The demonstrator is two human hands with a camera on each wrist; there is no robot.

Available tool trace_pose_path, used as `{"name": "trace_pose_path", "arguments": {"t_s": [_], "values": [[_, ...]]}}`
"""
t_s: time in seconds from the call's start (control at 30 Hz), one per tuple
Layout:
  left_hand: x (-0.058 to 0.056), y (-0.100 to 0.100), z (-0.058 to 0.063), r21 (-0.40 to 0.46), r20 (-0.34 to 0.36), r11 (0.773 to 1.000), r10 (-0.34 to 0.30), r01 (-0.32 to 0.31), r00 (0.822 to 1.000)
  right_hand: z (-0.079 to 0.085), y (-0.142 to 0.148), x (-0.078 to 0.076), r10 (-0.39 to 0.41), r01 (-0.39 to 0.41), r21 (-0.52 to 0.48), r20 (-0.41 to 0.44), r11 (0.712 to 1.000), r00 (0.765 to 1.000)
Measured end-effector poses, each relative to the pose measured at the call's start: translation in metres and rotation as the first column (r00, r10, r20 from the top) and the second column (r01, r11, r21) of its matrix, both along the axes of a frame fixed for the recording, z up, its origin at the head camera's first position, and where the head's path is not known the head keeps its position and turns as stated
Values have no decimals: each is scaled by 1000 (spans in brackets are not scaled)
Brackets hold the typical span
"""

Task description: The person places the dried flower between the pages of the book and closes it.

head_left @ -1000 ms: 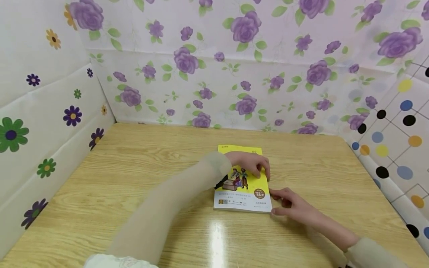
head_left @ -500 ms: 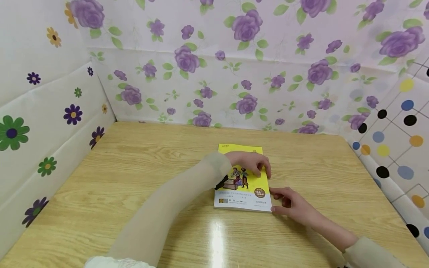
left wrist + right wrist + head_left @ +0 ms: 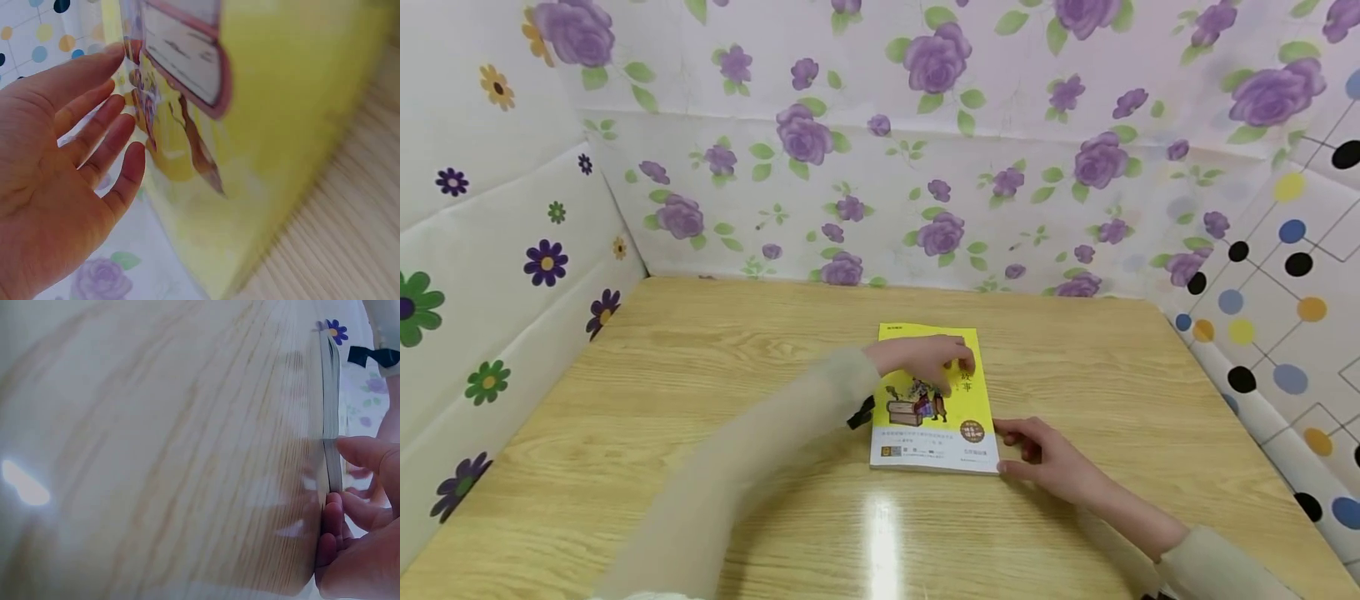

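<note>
A paperback book (image 3: 973,400) with a yellow cover, a white lower band and a cartoon of figures beside a chest lies on the wooden table. My left hand (image 3: 928,358) reaches over its upper part, fingers loosely bent and nothing in them. In the left wrist view that hand (image 3: 69,150) shows its palm, the fingers spread close over the yellow cover (image 3: 281,125). My right hand (image 3: 1056,462) holds the book's lower right corner, thumb at the corner and index finger on the right side. The right wrist view shows the thumb (image 3: 362,450) at the page edge (image 3: 331,412).
The wooden table (image 3: 737,350) surrounds the book, with a bright light reflection in front. Behind stands a floral sheet (image 3: 865,167). A flower-printed sheet (image 3: 497,292) closes the left side, and a dotted sheet (image 3: 1277,333) the right.
My left hand has drawn left from the book's right edge onto its cover, uncovering printed characters. The right hand stays at the corner. The whole head view has shifted slightly.
</note>
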State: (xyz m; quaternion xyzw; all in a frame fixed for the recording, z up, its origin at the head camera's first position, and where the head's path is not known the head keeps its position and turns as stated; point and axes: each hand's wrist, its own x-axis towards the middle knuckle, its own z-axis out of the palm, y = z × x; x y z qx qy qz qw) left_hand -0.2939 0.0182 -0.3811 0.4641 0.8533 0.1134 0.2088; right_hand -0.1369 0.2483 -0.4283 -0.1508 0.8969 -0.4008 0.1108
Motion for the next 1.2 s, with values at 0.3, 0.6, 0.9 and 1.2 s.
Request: {"name": "trace_pose_path", "arguments": {"t_s": [0.3,0.6,0.9,1.2], "values": [[16,-67,8,18,-62,999,44,-43,997,4,-6,0,-26,26,18,-1,1000,1000],[41,-128,19,73,-54,996,61,-57,997,3,-1,2,2,-1,19,-65,1000,998],[60,-175,24,75,-58,990,123,-119,991,2,1,-1,16,-4,127,-87,992,996],[73,-199,21,85,-69,986,152,-146,986,12,-5,-4,78,-41,225,-160,974,984]]}}
